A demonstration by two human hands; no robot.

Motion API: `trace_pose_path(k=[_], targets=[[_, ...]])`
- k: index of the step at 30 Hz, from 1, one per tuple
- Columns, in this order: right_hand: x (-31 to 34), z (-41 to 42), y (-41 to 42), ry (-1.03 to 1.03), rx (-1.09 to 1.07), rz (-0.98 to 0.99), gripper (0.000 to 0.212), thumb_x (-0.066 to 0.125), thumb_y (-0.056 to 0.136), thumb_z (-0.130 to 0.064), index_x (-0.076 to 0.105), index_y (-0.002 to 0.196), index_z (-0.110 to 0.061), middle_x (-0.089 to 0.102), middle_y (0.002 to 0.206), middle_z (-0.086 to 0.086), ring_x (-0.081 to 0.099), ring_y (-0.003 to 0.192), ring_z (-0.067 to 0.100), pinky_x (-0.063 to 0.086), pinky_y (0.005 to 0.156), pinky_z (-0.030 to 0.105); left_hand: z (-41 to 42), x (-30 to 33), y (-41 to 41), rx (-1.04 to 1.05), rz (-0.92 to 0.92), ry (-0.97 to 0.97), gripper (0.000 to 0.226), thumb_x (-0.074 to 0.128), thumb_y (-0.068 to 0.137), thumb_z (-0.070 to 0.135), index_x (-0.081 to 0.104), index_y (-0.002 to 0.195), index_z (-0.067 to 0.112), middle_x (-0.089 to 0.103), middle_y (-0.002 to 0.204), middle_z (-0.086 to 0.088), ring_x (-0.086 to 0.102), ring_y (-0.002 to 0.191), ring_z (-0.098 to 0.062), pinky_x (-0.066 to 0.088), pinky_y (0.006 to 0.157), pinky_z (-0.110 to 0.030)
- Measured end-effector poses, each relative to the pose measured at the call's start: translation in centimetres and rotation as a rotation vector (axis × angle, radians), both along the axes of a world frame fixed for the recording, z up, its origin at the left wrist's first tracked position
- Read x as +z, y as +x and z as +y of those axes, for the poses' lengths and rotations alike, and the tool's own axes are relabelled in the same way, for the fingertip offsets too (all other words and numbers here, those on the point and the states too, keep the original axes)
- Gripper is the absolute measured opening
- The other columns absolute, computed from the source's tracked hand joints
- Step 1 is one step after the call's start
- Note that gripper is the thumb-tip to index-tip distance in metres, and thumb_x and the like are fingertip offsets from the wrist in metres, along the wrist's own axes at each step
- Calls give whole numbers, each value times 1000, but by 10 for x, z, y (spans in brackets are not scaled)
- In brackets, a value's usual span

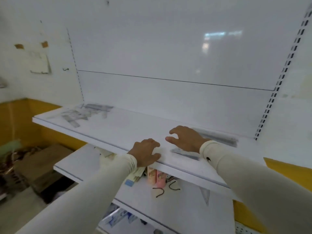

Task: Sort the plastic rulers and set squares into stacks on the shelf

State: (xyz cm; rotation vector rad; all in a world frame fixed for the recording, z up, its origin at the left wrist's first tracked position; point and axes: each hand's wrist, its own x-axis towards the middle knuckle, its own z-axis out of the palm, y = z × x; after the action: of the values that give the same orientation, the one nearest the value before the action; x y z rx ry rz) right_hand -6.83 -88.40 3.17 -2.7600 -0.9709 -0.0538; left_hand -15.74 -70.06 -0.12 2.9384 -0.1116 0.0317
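On the white shelf (128,127), far left end, a loose heap of clear rulers and set squares (79,114) lies unsorted, pieces pointing several ways. At the right, a long ruler stack (217,136) runs along the shelf's length by the back panel; I judge sorting partly done. One set square (184,154) lies near the front edge, long axis parallel to it. Left hand (146,152) rests curled on the shelf edge, holding nothing; right hand (185,138) hovers with fingers loose, also holding nothing.

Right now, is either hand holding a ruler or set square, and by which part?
Neither. The left hand rests on the front edge of the shelf; the right hand hovers with fingers loosely curled beside a ruler, gripping nothing.
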Motion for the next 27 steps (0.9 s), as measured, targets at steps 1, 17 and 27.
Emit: trace_pose_path(k=[1,17,27], targets=[[0,17,1,-6,38,8,60,38,93,-63,50,135,-22,49,141,-1,46,127,20,37,106,38,12,1,-8,42,4,7,53,45,96,45,37,143,23,34,151,2,33,137,-20,24,112,-40],[-7,349,-45,-97,478,73,61,39,93,-63,47,137,-22,49,141,2,49,124,21,38,105,38,281,-3,-125,485,-23,44,50,45,96,47,44,140,25,44,144,3,43,130,-22,32,107,-40],[-9,548,-62,-129,723,95,58,41,96,-55,49,136,-14,49,142,8,48,127,26,38,107,40,442,-11,-158,717,39,-5,48,44,87,48,55,123,19,57,122,-5,54,106,-27,46,94,-46]])
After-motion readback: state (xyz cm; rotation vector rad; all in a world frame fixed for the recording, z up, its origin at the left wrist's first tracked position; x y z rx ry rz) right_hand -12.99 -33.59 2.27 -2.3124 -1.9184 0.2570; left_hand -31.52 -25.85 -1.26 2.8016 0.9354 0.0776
